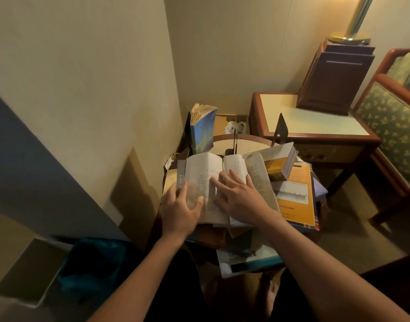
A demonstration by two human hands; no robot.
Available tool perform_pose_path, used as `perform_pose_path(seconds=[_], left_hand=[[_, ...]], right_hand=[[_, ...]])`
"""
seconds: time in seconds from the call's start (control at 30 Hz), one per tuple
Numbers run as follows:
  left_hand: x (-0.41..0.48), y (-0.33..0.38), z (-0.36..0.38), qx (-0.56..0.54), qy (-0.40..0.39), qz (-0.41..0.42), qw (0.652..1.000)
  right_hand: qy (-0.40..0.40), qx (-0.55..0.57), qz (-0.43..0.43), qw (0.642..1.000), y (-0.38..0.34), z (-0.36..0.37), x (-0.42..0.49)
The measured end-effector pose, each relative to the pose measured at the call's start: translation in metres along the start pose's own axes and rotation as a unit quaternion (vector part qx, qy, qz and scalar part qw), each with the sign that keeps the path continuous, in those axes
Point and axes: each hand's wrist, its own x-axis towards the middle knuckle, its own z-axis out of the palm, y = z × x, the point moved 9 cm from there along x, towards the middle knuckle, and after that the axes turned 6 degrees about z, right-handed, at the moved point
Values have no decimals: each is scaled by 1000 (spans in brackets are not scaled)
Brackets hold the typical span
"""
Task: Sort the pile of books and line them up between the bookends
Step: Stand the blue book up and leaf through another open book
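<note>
An open book (205, 180) lies face up on top of a pile of books on a small round table (236, 141). My left hand (180, 212) rests on its left page, where pages look blurred. My right hand (239, 196) lies flat with fingers spread across the gutter and right page. A blue book (203, 131) stands upright against a dark bookend (188, 133) at the back left. A second dark bookend (280, 130) stands at the back right. An orange book (297, 196) and a thick yellow-covered book (279, 163) lie to the right in the pile.
A wall (95, 89) closes in on the left. A wooden side table (315, 122) with a dark box (334, 80) and a lamp base stands behind right. An upholstered chair (394, 117) is far right. A cardboard box (232, 124) sits behind the round table.
</note>
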Motion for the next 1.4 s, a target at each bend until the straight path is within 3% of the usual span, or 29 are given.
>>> perform_pose_path(seconds=[0.13, 0.23, 0.33, 0.67, 0.93, 1.03, 1.4], left_hand=[[-5, 39, 2, 128, 43, 165, 977], [3, 52, 25, 99, -49, 210, 972], [17, 57, 39, 173, -99, 231, 952], [67, 31, 55, 174, -147, 151, 962], [-15, 17, 35, 140, -111, 162, 970], [-30, 12, 37, 153, -141, 165, 964], [78, 24, 48, 177, -151, 131, 964]], right_hand=[[8, 13, 18, 1000, 10, 7, 6], [9, 33, 19, 999, 11, 14, 8], [5, 33, 15, 999, 16, 19, 6], [-14, -13, 25, 1000, 15, 31, 10], [-2, -17, 38, 999, 12, 35, 10], [1, -10, 44, 999, 12, 34, 10], [-12, -1, 37, 999, 10, 29, 9]])
